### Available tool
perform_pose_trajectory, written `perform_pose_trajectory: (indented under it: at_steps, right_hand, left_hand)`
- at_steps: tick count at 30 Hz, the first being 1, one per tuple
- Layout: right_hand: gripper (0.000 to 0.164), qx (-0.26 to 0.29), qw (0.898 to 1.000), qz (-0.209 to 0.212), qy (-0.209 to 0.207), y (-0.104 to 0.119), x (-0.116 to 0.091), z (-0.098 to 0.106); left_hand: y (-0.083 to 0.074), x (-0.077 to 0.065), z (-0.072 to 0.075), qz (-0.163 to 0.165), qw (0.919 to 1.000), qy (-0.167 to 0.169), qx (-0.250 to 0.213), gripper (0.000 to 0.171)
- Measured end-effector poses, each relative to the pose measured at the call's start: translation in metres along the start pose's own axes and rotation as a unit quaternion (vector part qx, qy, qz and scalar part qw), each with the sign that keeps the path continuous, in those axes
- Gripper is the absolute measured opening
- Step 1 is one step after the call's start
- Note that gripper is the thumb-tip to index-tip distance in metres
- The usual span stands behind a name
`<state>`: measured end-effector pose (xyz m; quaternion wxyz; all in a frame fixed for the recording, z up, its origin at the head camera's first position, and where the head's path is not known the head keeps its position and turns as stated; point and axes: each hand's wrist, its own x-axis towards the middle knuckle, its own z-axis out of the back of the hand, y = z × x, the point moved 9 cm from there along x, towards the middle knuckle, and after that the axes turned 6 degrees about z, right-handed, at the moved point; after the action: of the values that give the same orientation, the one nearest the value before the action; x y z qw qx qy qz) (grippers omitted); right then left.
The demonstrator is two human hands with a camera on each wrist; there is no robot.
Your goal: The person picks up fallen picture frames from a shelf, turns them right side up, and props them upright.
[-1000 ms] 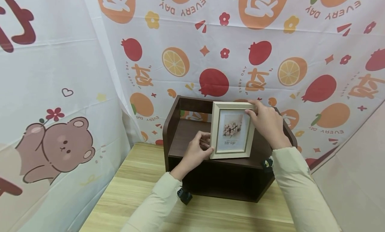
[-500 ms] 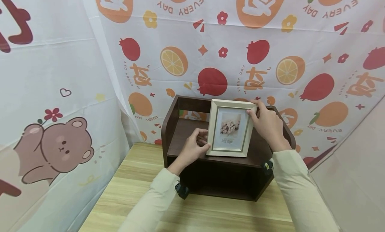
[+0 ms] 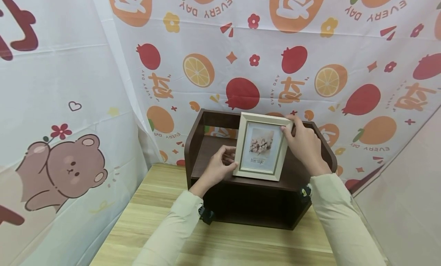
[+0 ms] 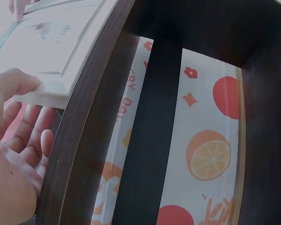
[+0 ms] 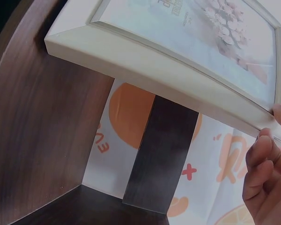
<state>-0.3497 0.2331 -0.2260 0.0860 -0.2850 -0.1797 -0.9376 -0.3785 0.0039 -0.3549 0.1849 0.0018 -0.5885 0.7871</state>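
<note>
A cream picture frame (image 3: 237,159) with a flower print and the words "free style" leans back, slightly turned, at the upper shelf's front. In the head view my left hand (image 3: 216,167) holds its lower left edge. The left wrist view shows that thumb on the frame's face (image 4: 47,83), with the fingers curled beneath. At the top right corner my right hand (image 3: 304,145) pinches the frame between thumb and fingers, as the right wrist view also shows. The dark brown two-tier shelf (image 3: 211,153) stands below and behind the frame. Whether the frame's bottom edge touches it, I cannot tell.
The shelf has raised sides (image 3: 193,147) and a slatted back (image 5: 159,154). It stands on a light wood-grain table (image 3: 151,204). Behind hangs a fruit-print cloth (image 3: 220,40), and a bear-print cloth (image 3: 69,86) hangs at the left.
The picture frame has shifted slightly left and up in the head view and turned a little clockwise. Both hands have kept their hold and moved with it.
</note>
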Motion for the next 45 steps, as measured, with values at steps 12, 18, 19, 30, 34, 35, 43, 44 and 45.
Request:
perform_pose_trajectory:
  at_steps: [12, 18, 19, 30, 34, 35, 43, 44, 45]
  right_hand:
    - [0.046, 0.001, 1.000, -0.004, -0.004, -0.003, 0.002, -0.004]
    - [0.047, -0.008, 1.000, -0.018, -0.006, -0.005, 0.006, -0.002]
    - [0.047, -0.008, 1.000, -0.022, -0.005, -0.005, 0.006, -0.003]
    - [0.045, -0.004, 1.000, -0.021, -0.018, -0.009, 0.003, -0.007]
    - [0.045, -0.004, 1.000, -0.013, -0.022, -0.009, 0.002, -0.009]
    - [0.045, -0.004, 1.000, -0.012, -0.023, -0.009, 0.001, -0.009]
    - [0.045, -0.006, 1.000, -0.011, -0.022, -0.010, -0.002, -0.007]
    - [0.046, -0.005, 1.000, -0.009, -0.021, -0.010, -0.001, -0.007]
    - [0.046, -0.005, 1.000, -0.008, -0.020, -0.010, -0.001, -0.007]
  left_hand:
    - [0.003, 0.003, -0.002, 0.013, 0.9998, 0.016, 0.003, 0.046]
    - [0.001, 0.009, -0.003, 0.003, 0.9997, 0.023, 0.003, 0.046]
    - [0.002, 0.010, -0.003, 0.004, 0.9997, 0.025, 0.002, 0.047]
    - [-0.001, 0.007, -0.007, -0.001, 0.9995, 0.020, 0.023, 0.045]
    - [-0.001, 0.007, -0.007, -0.006, 0.9993, 0.022, 0.031, 0.045]
    - [-0.001, 0.007, -0.008, -0.008, 0.9992, 0.024, 0.032, 0.045]
    - [-0.001, 0.006, -0.011, -0.011, 0.9992, 0.026, 0.030, 0.046]
    - [-0.001, 0.007, -0.010, -0.010, 0.9992, 0.024, 0.031, 0.046]
    - [-0.001, 0.007, -0.010, -0.009, 0.9992, 0.021, 0.033, 0.046]
